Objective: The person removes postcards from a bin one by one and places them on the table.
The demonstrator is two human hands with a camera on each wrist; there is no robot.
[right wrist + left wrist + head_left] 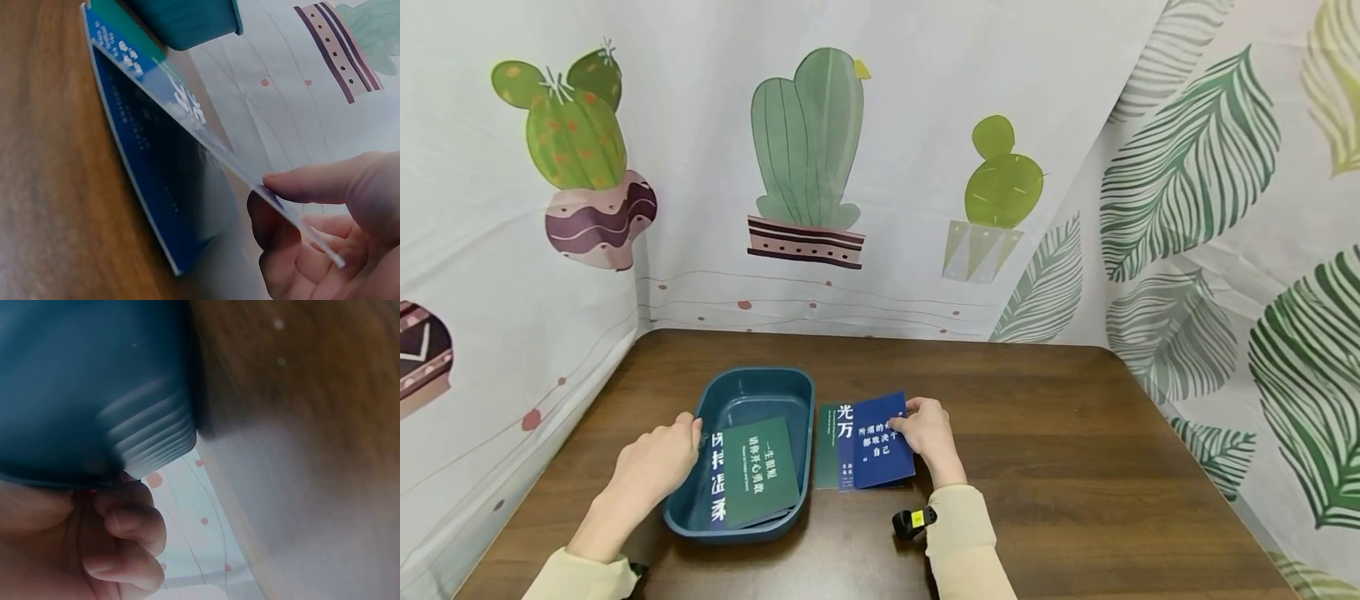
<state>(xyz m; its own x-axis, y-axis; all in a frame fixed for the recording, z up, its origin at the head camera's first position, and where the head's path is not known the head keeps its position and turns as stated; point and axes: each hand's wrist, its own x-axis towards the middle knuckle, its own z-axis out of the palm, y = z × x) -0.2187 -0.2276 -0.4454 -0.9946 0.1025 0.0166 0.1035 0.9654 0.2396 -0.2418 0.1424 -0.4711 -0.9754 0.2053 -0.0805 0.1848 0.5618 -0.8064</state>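
Observation:
A teal plastic basin [752, 396] stands on the left of the table. My left hand [658, 458] grips its left rim; the left wrist view shows the fingers [134, 519] curled at the edge. Inside lie a green card [767, 471] and a blue card [718, 492] with white characters. To the right of the basin, my right hand [928, 429] pinches a blue card [880, 467] between thumb and fingers. That card is tilted up at the held edge, over another blue card [156, 181] on the table. A green card [827, 458] sticks out on the left.
The brown wooden table [1075, 467] extends to the right of the cards. A printed cloth [910, 183] with cacti and leaves hangs behind and at both sides. Black wrist straps are on both wrists, one with a yellow label [917, 519].

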